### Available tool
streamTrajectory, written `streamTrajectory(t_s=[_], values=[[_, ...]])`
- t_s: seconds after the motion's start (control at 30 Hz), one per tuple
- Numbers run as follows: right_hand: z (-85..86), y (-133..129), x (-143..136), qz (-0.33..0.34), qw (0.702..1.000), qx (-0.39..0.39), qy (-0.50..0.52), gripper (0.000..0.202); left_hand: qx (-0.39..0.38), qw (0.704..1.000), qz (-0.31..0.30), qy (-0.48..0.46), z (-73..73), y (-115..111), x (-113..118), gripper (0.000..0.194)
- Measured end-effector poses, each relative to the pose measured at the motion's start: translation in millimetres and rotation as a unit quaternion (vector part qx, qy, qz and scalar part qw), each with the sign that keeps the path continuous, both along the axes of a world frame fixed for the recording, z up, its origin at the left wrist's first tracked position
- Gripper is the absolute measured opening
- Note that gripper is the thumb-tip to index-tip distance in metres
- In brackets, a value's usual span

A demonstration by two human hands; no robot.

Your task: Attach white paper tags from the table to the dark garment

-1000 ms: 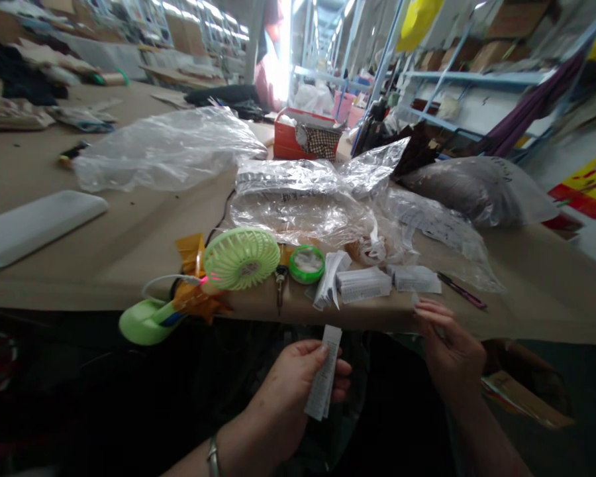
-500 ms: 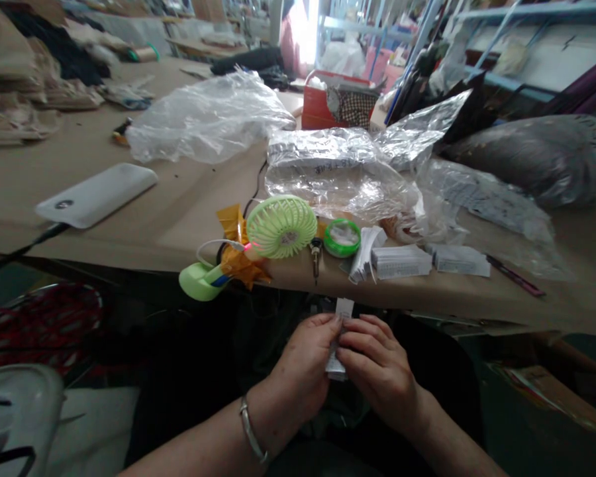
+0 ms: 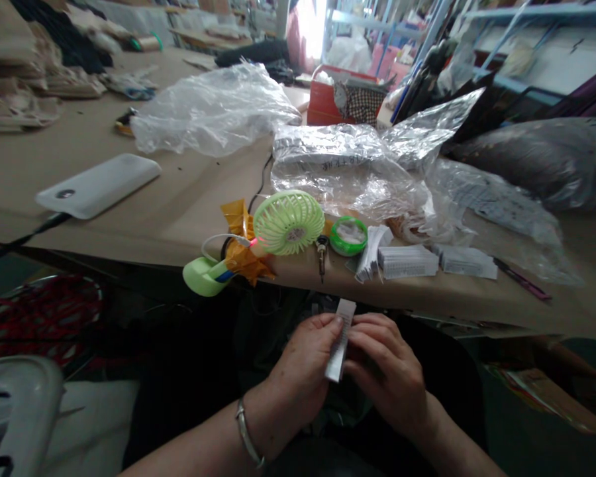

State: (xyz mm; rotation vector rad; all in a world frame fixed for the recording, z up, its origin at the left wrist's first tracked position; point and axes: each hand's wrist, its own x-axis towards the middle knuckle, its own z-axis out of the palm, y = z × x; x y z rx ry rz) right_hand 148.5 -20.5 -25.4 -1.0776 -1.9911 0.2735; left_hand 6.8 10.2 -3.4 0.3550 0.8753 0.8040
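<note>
Over my lap, my left hand [image 3: 305, 358] grips a narrow bundle of white printed paper labels [image 3: 336, 361], thumb on top. A silver bangle [image 3: 248, 434] circles that wrist. My right hand [image 3: 390, 371] is curled against the bundle's right edge, its fingertips touching the labels; its thumb is mostly hidden. On the table's front edge lie more label stacks: a fanned one [image 3: 374, 253], a middle one [image 3: 408, 261] and a right one [image 3: 467, 262]. Left of them are a green round container [image 3: 348, 236] and a small slim metal-tipped tool [image 3: 322, 258].
A light-green fan [image 3: 289, 222] is taped at the table edge. A white power bank [image 3: 99, 187] with a cable lies left. Clear plastic bags [image 3: 213, 109], a silvery wrapped pack [image 3: 328, 156] and a red box [image 3: 322, 99] stand behind. A pinkish cutter-like tool [image 3: 524, 279] lies right.
The label bundle has tilted, showing more of its face as my right fingers draw back slightly to the right. The whole view has shifted a little.
</note>
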Motion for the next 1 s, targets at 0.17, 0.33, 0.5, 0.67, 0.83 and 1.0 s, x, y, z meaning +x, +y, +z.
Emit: streamTrajectory(t_s=[0.17,0.33,0.5,0.67,0.83,1.0], values=[[1.3,8.6,1.4,-0.099,0.939,-0.232,0.234,0.014,-0.004,0.997,-0.055,0.051,5.7,-6.9,-6.0,0.022],[6.6,17.5,-7.4,-0.034,0.839,-0.412,0.353,0.02,0.006,0.992,-0.122,0.041,8.0,-15.7,-11.4,0.023],[8.4,16.9,-13.4,-0.014,0.829,-0.441,0.345,0.021,0.014,0.986,-0.164,0.004,2.8,-17.5,-20.3,0.02],[6.5,18.0,-10.5,0.057,0.806,-0.451,0.38,0.028,0.009,0.985,-0.171,-0.035,3.2,-16.5,-27.6,0.023],[0.0,24.0,-2.5,0.24,0.739,-0.512,0.366,0.048,-0.001,0.971,-0.223,-0.081,5.8,-20.2,-29.6,0.021],[-11.8,25.9,-5.5,0.285,0.688,-0.531,0.404,0.034,0.001,0.971,-0.227,-0.08,2.5,-24.9,-26.6,0.019]])
